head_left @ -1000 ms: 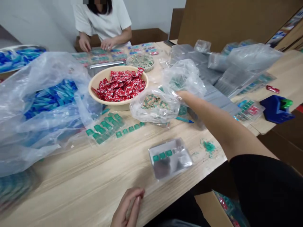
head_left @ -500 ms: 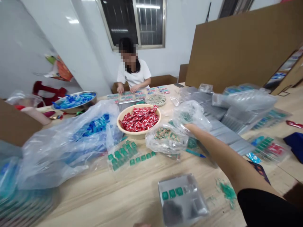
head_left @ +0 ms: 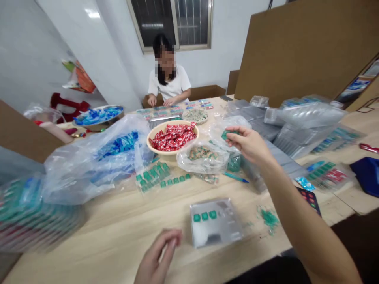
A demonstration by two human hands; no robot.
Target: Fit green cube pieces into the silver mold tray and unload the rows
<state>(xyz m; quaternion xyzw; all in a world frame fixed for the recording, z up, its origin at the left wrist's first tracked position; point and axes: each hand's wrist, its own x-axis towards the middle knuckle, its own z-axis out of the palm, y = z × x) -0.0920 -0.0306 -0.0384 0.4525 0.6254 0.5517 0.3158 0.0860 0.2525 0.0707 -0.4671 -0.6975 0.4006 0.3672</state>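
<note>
My right hand (head_left: 247, 144) is raised over a clear plastic bag (head_left: 217, 128), its fingers closed on small green plastic pieces (head_left: 226, 134); how many I cannot tell. Low in the view, my left hand (head_left: 160, 254) is just above the table, thumb and index finger curled together with nothing visible between them. To its right lies a shiny silver-grey tray (head_left: 217, 228), with a row of green pieces (head_left: 205, 216) along its far left part. A small heap of green scraps (head_left: 269, 217) lies to the right of this tray.
Ahead are a bowl of red packets (head_left: 174, 138) and a bag of tan-and-green pieces (head_left: 204, 154). A blue pen (head_left: 237, 177) lies nearby. Left are a bag of blue items (head_left: 77, 161) and stacked filled packs (head_left: 38, 221). Clear trays (head_left: 299, 142) stand right. A co-worker (head_left: 170, 83) sits opposite.
My right hand has come up out of the clear bag with green pieces in its fingers. My left hand has moved further into view beside the silver-grey tray. The camera view has shifted slightly.
</note>
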